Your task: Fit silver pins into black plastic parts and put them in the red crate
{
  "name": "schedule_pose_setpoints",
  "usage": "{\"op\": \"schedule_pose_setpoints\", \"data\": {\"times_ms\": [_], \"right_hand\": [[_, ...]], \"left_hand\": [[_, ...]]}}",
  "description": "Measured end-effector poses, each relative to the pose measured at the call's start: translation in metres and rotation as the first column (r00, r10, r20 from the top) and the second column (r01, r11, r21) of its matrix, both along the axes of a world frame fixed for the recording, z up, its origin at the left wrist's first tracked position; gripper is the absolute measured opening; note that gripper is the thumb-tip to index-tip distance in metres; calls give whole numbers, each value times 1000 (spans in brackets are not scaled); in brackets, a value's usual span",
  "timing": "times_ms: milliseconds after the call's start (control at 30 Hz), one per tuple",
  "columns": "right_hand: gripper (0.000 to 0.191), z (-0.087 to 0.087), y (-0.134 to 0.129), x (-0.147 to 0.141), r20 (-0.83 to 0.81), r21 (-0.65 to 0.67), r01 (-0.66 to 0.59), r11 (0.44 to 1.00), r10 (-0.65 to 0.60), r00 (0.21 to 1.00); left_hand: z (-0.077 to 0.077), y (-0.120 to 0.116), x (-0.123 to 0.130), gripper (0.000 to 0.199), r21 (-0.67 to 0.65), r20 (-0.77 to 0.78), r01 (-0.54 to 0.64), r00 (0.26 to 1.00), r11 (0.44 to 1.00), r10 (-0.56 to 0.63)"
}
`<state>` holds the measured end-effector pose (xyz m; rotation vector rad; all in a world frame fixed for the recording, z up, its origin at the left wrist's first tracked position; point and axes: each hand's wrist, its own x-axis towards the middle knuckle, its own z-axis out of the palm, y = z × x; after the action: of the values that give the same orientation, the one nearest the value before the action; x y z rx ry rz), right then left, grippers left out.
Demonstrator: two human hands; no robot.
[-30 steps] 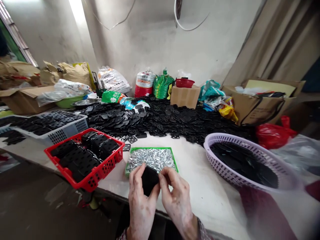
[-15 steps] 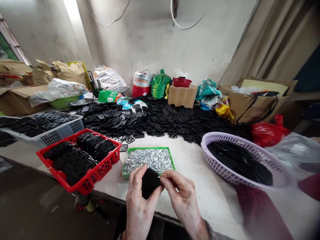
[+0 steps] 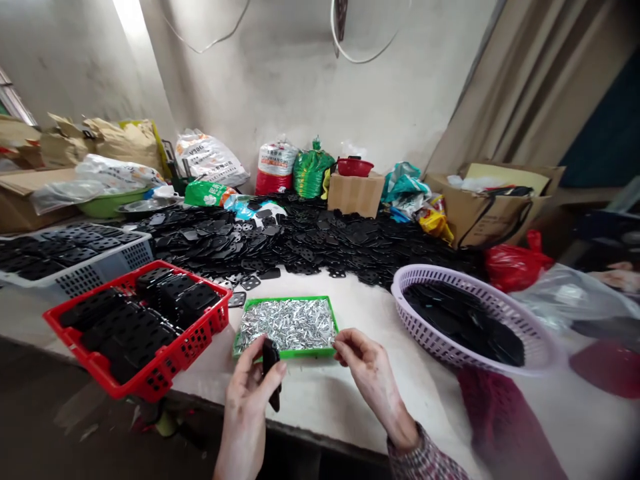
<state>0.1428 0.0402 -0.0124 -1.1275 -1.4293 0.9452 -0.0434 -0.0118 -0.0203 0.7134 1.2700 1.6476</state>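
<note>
My left hand [image 3: 250, 397] holds a black plate [image 3: 271, 373] on edge between thumb and fingers, near the table's front edge. To its right, my right hand [image 3: 367, 367] has thumb and fingertips pinched together; whatever they may hold is too small to make out. Just beyond both hands lies a green tray [image 3: 300, 353] filled with small silver metal pins [image 3: 287, 323]. My right fingertips are beside the tray's front right corner.
A red basket [image 3: 175, 363] and a grey basket [image 3: 105, 270] of black plates stand left. A heap of black plates [image 3: 310, 237] spans the back. On the right are a purple basket [image 3: 415, 320], a red bag [image 3: 517, 263] and another person's hand [image 3: 617, 277].
My hands have moved apart, and my right hand has left the black plate. The plate in my left hand has turned edge-on. The whole view has shifted slightly.
</note>
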Motion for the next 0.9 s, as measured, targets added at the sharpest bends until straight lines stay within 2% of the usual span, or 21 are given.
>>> {"op": "schedule_pose_setpoints", "data": {"times_ms": [100,267,333,433,567,700,800,900], "right_hand": [[23,1,-7,0,15,-30,-8,1000,9,1000],[17,27,-31,-19,-69,-7,-104,995,103,992],[16,34,-36,-25,-94,6,-119,993,119,988],[14,35,-40,-30,-75,41,-105,994,108,991],[12,32,-42,-31,-29,89,-68,994,71,997],[11,34,-44,-29,136,246,-23,969,-11,991],[12,37,-45,-25,309,360,-81,930,-37,950],[17,40,-44,-23,444,425,-141,894,-70,894]], "left_hand": [[-7,-2,7,57,10,35,66,997,998,-66],[-5,-7,19,56,50,85,226,970,973,-229],[1,-10,22,57,54,31,235,971,971,-237],[10,-13,24,60,54,-128,203,972,978,-195],[11,-14,25,60,99,-318,174,939,980,-134],[5,-14,25,52,122,-526,189,845,974,-98],[6,-13,24,51,126,-633,189,771,974,-67],[7,-11,24,52,113,-664,175,745,978,-56]]}}
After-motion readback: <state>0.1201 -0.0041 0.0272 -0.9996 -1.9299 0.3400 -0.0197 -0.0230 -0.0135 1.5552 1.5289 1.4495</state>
